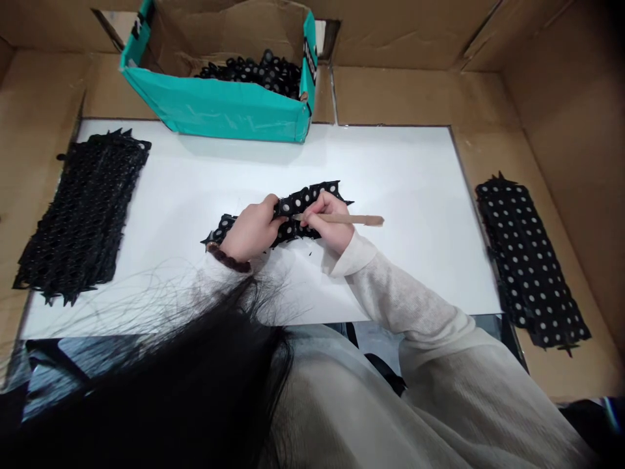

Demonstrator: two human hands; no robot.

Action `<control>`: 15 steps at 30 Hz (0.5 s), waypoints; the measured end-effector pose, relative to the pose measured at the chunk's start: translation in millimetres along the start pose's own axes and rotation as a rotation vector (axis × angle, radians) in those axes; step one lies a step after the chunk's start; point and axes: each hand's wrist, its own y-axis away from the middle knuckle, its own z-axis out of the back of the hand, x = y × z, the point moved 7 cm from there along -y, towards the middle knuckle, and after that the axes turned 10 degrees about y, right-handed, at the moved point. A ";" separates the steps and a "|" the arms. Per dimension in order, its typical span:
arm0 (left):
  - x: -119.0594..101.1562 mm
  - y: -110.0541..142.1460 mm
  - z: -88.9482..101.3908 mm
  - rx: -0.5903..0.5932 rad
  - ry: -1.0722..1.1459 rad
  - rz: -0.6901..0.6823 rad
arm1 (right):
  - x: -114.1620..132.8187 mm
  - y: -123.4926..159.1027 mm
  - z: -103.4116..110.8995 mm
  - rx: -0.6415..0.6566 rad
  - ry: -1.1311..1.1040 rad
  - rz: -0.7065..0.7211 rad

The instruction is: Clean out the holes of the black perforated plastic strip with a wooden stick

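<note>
A black perforated plastic strip (pixel 312 193) with round holes lies across the middle of the white sheet (pixel 415 195). My left hand (pixel 251 229) is closed on the strip near its middle and presses it down. My right hand (pixel 328 218) is closed on a wooden stick (pixel 356 220), held like a pen, with its tip at the strip's holes. The stick's free end points right. A dark band sits on my left wrist.
A teal cardboard box (pixel 219 107) holding several small black rings stands at the back. A stack of black perforated strips (pixel 81 215) lies at the left; another stack with white dots (pixel 530 260) lies at the right. Cardboard walls (pixel 561 98) surround the table.
</note>
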 end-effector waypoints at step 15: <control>14.5 -0.5 5.6 0.353 0.199 0.019 | 6.2 9.8 -11.4 0.170 0.137 0.154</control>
